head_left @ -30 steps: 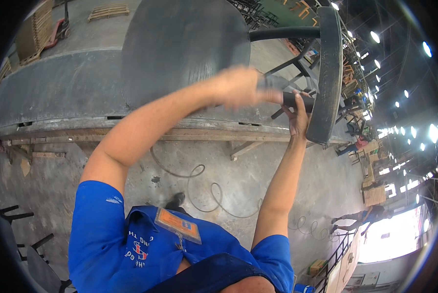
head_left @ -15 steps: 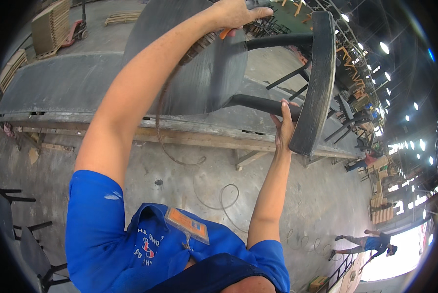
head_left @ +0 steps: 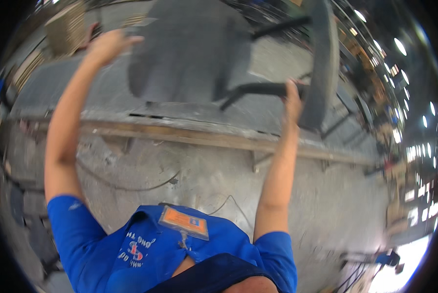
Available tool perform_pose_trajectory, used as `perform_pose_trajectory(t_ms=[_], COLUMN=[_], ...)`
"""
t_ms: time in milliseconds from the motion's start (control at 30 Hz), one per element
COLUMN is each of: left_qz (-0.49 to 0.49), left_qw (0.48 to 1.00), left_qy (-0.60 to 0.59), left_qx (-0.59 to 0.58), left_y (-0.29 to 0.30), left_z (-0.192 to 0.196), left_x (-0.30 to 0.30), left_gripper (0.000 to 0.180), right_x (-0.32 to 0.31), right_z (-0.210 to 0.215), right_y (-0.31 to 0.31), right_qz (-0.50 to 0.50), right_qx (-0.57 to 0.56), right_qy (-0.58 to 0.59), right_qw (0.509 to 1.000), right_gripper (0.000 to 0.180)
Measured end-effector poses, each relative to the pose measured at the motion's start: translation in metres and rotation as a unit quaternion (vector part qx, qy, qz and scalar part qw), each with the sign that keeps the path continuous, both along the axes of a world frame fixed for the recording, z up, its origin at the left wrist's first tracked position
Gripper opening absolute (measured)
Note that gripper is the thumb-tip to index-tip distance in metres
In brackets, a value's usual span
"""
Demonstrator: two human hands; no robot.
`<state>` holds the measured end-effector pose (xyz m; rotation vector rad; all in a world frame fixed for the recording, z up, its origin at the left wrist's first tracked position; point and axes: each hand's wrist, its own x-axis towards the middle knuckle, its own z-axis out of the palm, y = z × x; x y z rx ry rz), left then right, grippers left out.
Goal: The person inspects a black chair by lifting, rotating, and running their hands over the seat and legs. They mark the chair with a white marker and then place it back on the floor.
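A: What have the fingers got?

B: The right hand (head_left: 292, 97) is closed round a dark bar (head_left: 263, 89) of the chair (head_left: 189, 53), up where the bar meets the backrest (head_left: 321, 63). The left hand (head_left: 106, 46) is loose, fingers (head_left: 131, 40) spread and holding nothing; it sits just beside the seat's left edge, and I cannot tell whether it touches.

A: And where is the chair?

B: Tipped over on the grey counter (head_left: 57, 93), seat (head_left: 189, 53) facing the camera, backrest standing off to the right, toward the counter's right end. It looks blurred, so I would not swear to exactly how it rests.

A: How far along would you say the job is?

B: I judge mid-handling. The chair is up on the counter and gripped by one hand only, so it is not yet settled or let go. The free hand looks ready to take the seat. No tool shows in either hand.

A: Anything round about?

B: A wooden rail (head_left: 189, 139) runs along the counter's near edge. Below it is concrete floor (head_left: 219, 176) with a thin cable (head_left: 131, 185) curling across. A stack of boards (head_left: 65, 27) lies beyond the far left corner.
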<state>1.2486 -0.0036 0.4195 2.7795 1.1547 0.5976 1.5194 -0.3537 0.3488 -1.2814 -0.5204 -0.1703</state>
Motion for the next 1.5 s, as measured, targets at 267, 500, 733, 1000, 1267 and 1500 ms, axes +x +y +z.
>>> perform_pose_trajectory(t_ms=[267,500,733,1000,1267,1500], left_qz=[-0.123,-0.025,-0.335,-0.051,0.088,0.147], left_qw=[0.957,0.951,0.856,0.940,0.944,0.901], left_qy=[-0.109,-0.021,-0.148,-0.156,-0.210,-0.225], left_qx=[-0.237,-0.306,-0.364,-0.301,-0.239,-0.341], left_y=[0.081,-0.006,-0.058,-0.042,-0.052,-0.085], left_z=[-0.097,-0.107,-0.110,-0.116,-0.219,-0.243], left_x=[-0.071,-0.117,-0.001,-0.020,-0.143,-0.095], left_gripper=[0.041,0.050,0.039,0.047,0.056,0.053], right_x=[0.048,0.065,0.076,0.115,0.115,0.128], right_z=[-0.018,-0.005,0.017,0.031,0.043,0.057], right_y=[0.051,0.086,0.102,0.143,0.119,0.133], right_qz=[0.119,0.313,0.267,0.210,-0.010,-0.066], right_qx=[0.152,0.374,0.404,0.338,0.059,0.035], right_qy=[-0.172,-0.027,0.099,0.069,-0.190,-0.164], right_qw=[0.966,0.873,0.869,0.915,0.980,0.984], right_gripper=[0.041,0.042,0.029,0.033,0.027,0.038])
